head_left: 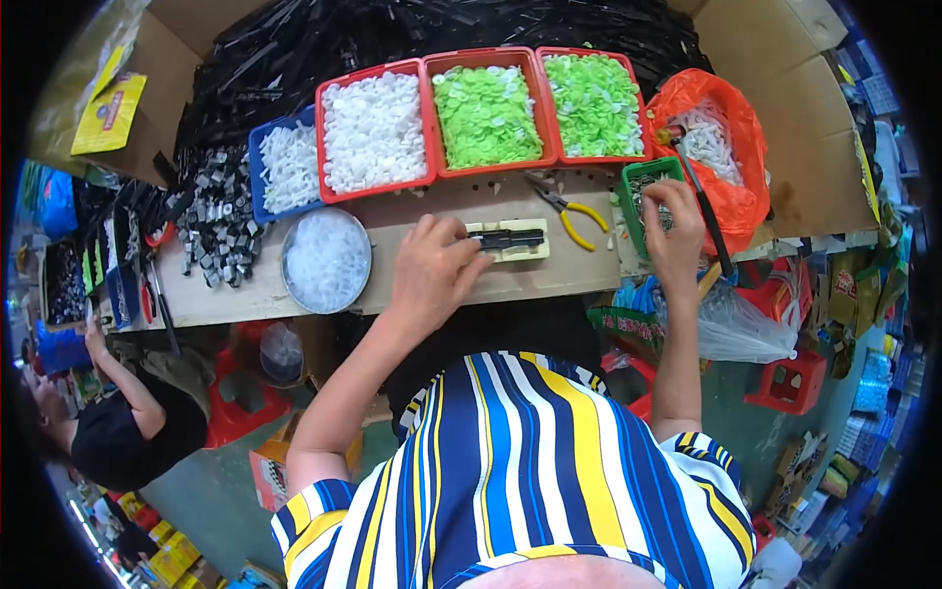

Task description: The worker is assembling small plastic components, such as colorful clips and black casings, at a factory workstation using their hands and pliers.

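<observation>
My left hand (435, 267) rests on the wooden bench (549, 280), its fingertips on the left end of a black part (512, 238) lying in a cream-coloured jig (535, 251). My right hand (673, 231) reaches into a small green bin (633, 179) of small grey metal pieces, fingers pinched together inside it; what they hold is hidden. Yellow-handled pliers (569, 211) lie between the jig and the green bin.
Red trays of white (373, 130) and light green (486, 113) caps, a blue tray (285, 165), a round tin of clear pieces (326, 259), an orange bag (721, 147), a grey metal pile (218, 218). Black parts are heaped behind. Another person (123, 422) sits lower left.
</observation>
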`<state>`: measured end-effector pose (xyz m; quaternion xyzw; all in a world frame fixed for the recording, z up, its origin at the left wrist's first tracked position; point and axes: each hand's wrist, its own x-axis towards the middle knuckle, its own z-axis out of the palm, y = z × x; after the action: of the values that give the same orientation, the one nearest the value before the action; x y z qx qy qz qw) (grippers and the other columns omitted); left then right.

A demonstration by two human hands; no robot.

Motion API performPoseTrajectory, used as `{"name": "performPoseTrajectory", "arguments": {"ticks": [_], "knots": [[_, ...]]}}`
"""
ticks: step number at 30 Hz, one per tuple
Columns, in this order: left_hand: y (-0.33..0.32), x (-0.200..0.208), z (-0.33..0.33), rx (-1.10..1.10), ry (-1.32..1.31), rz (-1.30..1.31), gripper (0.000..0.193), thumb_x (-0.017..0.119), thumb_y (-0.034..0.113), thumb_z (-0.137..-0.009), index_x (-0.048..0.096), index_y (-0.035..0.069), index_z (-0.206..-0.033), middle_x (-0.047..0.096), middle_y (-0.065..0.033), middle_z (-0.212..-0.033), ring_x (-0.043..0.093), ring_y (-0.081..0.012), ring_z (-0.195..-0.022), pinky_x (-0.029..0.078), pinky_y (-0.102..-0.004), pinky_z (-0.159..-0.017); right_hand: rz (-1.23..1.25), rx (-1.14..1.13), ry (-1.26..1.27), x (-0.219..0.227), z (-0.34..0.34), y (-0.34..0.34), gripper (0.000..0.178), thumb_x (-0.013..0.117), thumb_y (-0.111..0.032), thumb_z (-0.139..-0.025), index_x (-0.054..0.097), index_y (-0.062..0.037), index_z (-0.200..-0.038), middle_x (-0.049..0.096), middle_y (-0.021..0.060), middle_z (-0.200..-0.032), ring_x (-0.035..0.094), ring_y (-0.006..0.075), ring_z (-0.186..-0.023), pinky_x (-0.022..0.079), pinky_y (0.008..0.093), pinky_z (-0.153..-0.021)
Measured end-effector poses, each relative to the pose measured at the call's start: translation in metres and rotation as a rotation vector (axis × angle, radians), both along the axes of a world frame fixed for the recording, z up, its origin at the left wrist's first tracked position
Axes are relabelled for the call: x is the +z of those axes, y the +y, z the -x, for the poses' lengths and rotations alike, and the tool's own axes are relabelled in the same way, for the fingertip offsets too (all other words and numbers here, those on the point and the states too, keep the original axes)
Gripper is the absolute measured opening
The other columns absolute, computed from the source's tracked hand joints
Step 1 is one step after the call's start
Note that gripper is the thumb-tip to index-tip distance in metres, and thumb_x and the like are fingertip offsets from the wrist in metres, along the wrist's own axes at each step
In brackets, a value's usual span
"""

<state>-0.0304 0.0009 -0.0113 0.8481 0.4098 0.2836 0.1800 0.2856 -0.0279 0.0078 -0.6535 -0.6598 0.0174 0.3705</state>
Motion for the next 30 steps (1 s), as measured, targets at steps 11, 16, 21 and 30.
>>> {"name": "performPoseTrajectory", "arguments": {"ticks": [11, 16, 21, 30], "knots": [[0.104, 0.014, -0.066, -0.092, -0.052, -0.209, 0.019, 0.067, 0.001, -0.077, 0.069, 0.002, -0.096, 0.064, -0.0147, -0.096, 0.06, -0.0325, -0.09, 0.05, -0.0419, -0.079, 0.246, -0.065, -0.1, -0.021, -0.036, 0.01, 0.016, 0.067, -0.004, -0.083, 0.064, 0.0012, -0.098, 0.059, 0.0168, -0.095, 0.06, 0.0367, -0.093, 0.048, 0.0435, -0.08], [0.126, -0.01, -0.094, -0.167, -0.014, -0.381, 0.004, 0.061, 0.007, -0.068, 0.063, 0.006, -0.071, 0.06, -0.0131, -0.085, 0.059, -0.0309, -0.087, 0.049, -0.0418, -0.075, 0.231, -0.094, -0.076, -0.036, -0.046, 0.006, 0.012, 0.065, -0.002, -0.083, 0.062, -0.0007, -0.094, 0.058, 0.0179, -0.093, 0.059, 0.0375, -0.091, 0.047, 0.0439, -0.079], [0.12, -0.013, -0.1, -0.192, 0.053, -0.329, 0.006, 0.059, 0.007, -0.071, 0.064, 0.006, -0.073, 0.061, -0.0099, -0.089, 0.057, -0.0275, -0.094, 0.047, -0.0384, -0.078, 0.228, -0.068, -0.072, -0.038, -0.053, 0.003, 0.01, 0.063, -0.001, -0.083, 0.059, 0.0013, -0.091, 0.056, 0.0181, -0.088, 0.057, 0.0363, -0.086, 0.045, 0.0432, -0.076], [0.107, 0.003, -0.071, -0.041, -0.338, -0.09, 0.005, 0.066, 0.004, -0.081, 0.068, 0.0, -0.082, 0.067, -0.0155, -0.079, 0.063, -0.0327, -0.077, 0.051, -0.0411, -0.071, 0.192, -0.069, -0.211, -0.044, -0.048, 0.015, 0.012, 0.059, 0.001, -0.085, 0.061, 0.0017, -0.097, 0.059, 0.0185, -0.09, 0.059, 0.0369, -0.088, 0.047, 0.0441, -0.077]]}}
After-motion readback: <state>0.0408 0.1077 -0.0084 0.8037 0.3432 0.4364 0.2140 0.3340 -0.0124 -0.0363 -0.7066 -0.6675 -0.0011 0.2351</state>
